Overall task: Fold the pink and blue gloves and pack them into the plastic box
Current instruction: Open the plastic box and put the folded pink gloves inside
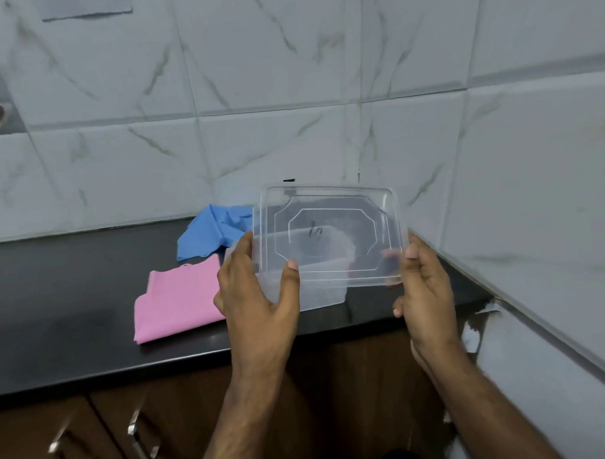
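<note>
Both my forearms reached up from the bottom of the view, over brown cabinet doors (106,438) with metal handles below the bench (57,306). My left hand (258,292) pinched the clear lid (328,235) at its left edge, thumb on top and fingers (242,252) curled behind; my right hand (423,293) pinched its right edge the same way. I held the lid tilted above the plastic box (306,291), which sat open on the dark bench near its front edge. Marbled wall tiles (221,94) closed in behind and on the right, leaving open bench only to the left. Just left of the box lay the pink glove (176,302), flat and partly folded, its right side hidden by my left hand. Behind it, near the wall, the blue glove (208,232) lay rumpled.
</note>
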Demonstrator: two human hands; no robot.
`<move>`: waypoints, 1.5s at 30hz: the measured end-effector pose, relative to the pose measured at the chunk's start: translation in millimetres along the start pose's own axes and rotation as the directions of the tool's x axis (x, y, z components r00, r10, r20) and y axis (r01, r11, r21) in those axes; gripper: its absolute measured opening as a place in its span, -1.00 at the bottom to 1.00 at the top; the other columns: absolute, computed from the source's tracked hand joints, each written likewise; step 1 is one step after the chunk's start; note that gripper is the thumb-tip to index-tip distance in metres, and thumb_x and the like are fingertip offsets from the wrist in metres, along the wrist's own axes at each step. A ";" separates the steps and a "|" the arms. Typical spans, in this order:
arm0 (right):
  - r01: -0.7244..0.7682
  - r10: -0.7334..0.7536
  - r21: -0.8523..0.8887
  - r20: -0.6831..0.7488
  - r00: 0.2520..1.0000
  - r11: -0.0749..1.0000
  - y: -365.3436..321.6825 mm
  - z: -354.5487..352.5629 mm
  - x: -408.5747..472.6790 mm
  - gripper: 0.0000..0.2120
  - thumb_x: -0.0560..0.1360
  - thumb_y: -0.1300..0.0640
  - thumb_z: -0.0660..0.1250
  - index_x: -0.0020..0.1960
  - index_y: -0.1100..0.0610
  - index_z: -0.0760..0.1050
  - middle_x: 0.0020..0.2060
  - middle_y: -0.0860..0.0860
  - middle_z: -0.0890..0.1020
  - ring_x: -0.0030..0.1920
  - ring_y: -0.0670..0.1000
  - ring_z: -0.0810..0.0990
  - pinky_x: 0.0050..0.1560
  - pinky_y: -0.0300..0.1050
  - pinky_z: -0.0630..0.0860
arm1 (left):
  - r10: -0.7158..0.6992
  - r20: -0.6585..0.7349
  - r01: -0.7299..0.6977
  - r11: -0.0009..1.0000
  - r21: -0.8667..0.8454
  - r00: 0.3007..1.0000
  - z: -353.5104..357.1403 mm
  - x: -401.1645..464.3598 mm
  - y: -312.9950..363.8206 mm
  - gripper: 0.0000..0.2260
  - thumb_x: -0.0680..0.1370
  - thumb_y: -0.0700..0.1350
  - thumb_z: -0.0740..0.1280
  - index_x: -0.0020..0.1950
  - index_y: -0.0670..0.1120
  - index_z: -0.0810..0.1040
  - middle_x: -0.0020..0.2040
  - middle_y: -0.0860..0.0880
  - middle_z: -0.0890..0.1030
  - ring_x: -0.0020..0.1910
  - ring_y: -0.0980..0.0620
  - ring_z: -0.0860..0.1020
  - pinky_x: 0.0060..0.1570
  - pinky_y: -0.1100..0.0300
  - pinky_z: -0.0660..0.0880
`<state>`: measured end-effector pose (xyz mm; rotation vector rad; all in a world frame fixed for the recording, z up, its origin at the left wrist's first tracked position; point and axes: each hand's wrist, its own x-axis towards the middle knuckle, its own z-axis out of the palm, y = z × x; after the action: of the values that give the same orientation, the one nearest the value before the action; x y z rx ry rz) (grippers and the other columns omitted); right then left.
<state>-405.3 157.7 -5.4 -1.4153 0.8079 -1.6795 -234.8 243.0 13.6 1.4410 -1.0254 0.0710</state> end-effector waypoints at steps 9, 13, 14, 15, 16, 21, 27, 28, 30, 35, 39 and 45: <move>0.077 -0.077 -0.010 -0.257 0.963 0.997 -41.4 -58.9 -6.6 -0.83 0.67 -0.07 0.23 0.18 -0.07 0.53 -0.26 -0.12 0.65 -0.25 -0.19 0.57 -0.49 -0.29 0.42 | 0.088 0.194 -0.088 0.996 -0.011 0.977 34.8 -30.6 31.4 -0.31 0.57 0.07 0.44 0.60 -0.02 0.21 0.52 -0.01 0.38 0.49 0.01 0.32 0.47 -0.20 0.32; 0.184 -0.215 -0.128 -0.299 0.930 0.975 -60.7 -84.6 -18.0 -0.83 0.68 -0.06 0.22 0.21 -0.08 0.51 -0.06 -0.07 0.68 -0.14 -0.15 0.63 -0.29 -0.15 0.58 | 0.110 0.253 -0.090 0.992 -0.089 0.961 51.0 -48.3 46.1 -0.21 0.56 0.07 0.45 0.66 0.03 0.06 0.61 0.05 0.26 0.53 0.16 0.21 0.55 -0.05 0.25; 0.218 -0.268 -0.188 -0.306 0.913 0.958 -64.6 -90.1 -22.2 -0.84 0.68 -0.06 0.22 0.20 -0.09 0.50 0.02 -0.04 0.68 -0.09 -0.13 0.64 -0.19 -0.07 0.61 | 0.121 0.270 -0.096 0.990 -0.104 0.955 54.6 -54.0 50.1 -0.18 0.56 0.08 0.45 0.67 0.04 0.02 0.62 0.07 0.22 0.51 0.24 0.15 0.54 0.05 0.20; 0.255 -0.326 -0.250 -0.303 0.895 0.934 -67.6 -93.9 -25.9 -0.85 0.67 -0.06 0.22 0.20 -0.08 0.48 0.07 -0.03 0.67 -0.04 -0.12 0.65 -0.12 -0.02 0.64 | 0.137 0.285 -0.107 0.987 -0.120 0.949 57.8 -58.6 53.7 -0.15 0.56 0.08 0.45 0.68 0.05 -0.01 0.62 0.09 0.20 0.48 0.29 0.12 0.51 0.13 0.16; 0.293 -0.385 -0.315 -0.287 0.877 0.903 -69.9 -97.4 -29.8 -0.84 0.67 -0.06 0.21 0.21 -0.07 0.47 0.10 -0.06 0.67 0.00 -0.10 0.66 -0.06 -0.01 0.65 | 0.155 0.299 -0.118 0.984 -0.136 0.942 60.6 -63.3 57.1 -0.14 0.56 0.07 0.46 0.68 0.06 -0.03 0.63 0.10 0.18 0.48 0.30 0.11 0.49 0.16 0.15; 0.426 -0.615 -0.669 -0.058 0.787 0.609 -65.8 -110.3 -48.1 -0.84 0.68 0.02 0.21 0.23 0.02 0.44 0.08 -0.20 0.59 0.08 -0.13 0.60 0.06 -0.45 0.44 | 0.266 0.346 -0.223 0.962 -0.159 0.900 68.7 -84.9 69.4 -0.20 0.58 0.00 0.44 0.67 0.04 0.01 0.65 0.06 0.17 0.60 0.17 0.11 0.59 -0.08 0.18; 0.473 -0.580 -0.711 0.112 0.807 0.520 -39.0 -118.8 -63.0 -0.87 0.68 0.10 0.18 0.17 0.05 0.46 0.02 -0.15 0.55 0.01 -0.07 0.49 -0.05 -0.44 0.35 | 0.266 0.341 -0.196 0.954 -0.226 0.902 75.3 -107.0 62.2 -0.38 0.60 -0.04 0.42 0.60 -0.01 0.25 0.54 0.04 0.35 0.54 0.09 0.29 0.48 -0.13 0.33; 0.478 -0.556 -0.689 0.131 0.821 0.545 -34.3 -122.2 -63.0 -0.88 0.68 0.12 0.18 0.16 0.06 0.46 0.01 -0.16 0.53 0.01 -0.08 0.47 -0.01 -0.45 0.35 | 0.261 0.332 -0.189 0.954 -0.234 0.907 75.7 -109.8 59.1 -0.42 0.60 -0.04 0.41 0.58 -0.01 0.30 0.52 0.04 0.38 0.53 0.09 0.31 0.47 -0.11 0.35; 0.483 -0.491 -0.655 0.191 0.850 0.581 -23.0 -128.8 -60.3 -0.89 0.66 0.17 0.21 0.15 0.10 0.48 0.02 -0.13 0.55 0.05 -0.06 0.47 0.06 -0.41 0.35 | 0.273 0.313 -0.199 0.948 -0.249 0.910 76.0 -114.4 51.5 -0.54 0.61 -0.02 0.40 0.48 -0.01 0.40 0.47 0.03 0.44 0.50 0.09 0.35 0.44 -0.08 0.38; 0.506 -0.333 -0.662 0.381 0.862 0.552 3.2 -133.0 -45.0 -0.94 0.63 0.23 0.31 0.06 0.12 0.54 0.00 -0.09 0.55 0.06 0.01 0.50 0.08 -0.15 0.44 | 0.347 0.367 -0.358 0.933 -0.040 0.863 77.6 -113.7 34.8 -0.94 0.64 -0.04 0.32 0.08 0.03 0.55 0.23 0.10 0.57 0.31 0.11 0.45 0.26 -0.01 0.35; 0.480 -0.251 -0.661 0.416 0.874 0.577 23.0 -129.4 -33.6 -0.88 0.59 0.29 0.31 0.04 0.09 0.50 0.00 -0.10 0.54 0.07 0.01 0.50 0.08 -0.06 0.45 | 0.333 0.462 -0.399 0.915 0.051 0.822 84.4 -109.5 21.2 -0.81 0.64 -0.12 0.33 0.24 0.02 0.55 0.14 0.08 0.61 0.20 0.08 0.53 0.31 0.02 0.36; 0.481 -0.226 -0.681 0.433 0.872 0.551 40.9 -122.0 -14.9 -0.87 0.54 0.31 0.34 0.00 0.10 0.52 -0.02 -0.03 0.61 0.07 0.05 0.56 0.11 0.10 0.47 | 0.310 0.524 -0.464 0.865 0.190 0.793 101.2 -93.8 7.6 -0.81 0.61 -0.15 0.36 0.20 0.03 0.63 0.07 0.04 0.56 0.12 0.04 0.51 0.24 -0.01 0.40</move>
<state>-517.6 148.7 -69.3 -2.5343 1.2048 -1.3518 -348.9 210.3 -57.3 1.5408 -1.7912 0.1928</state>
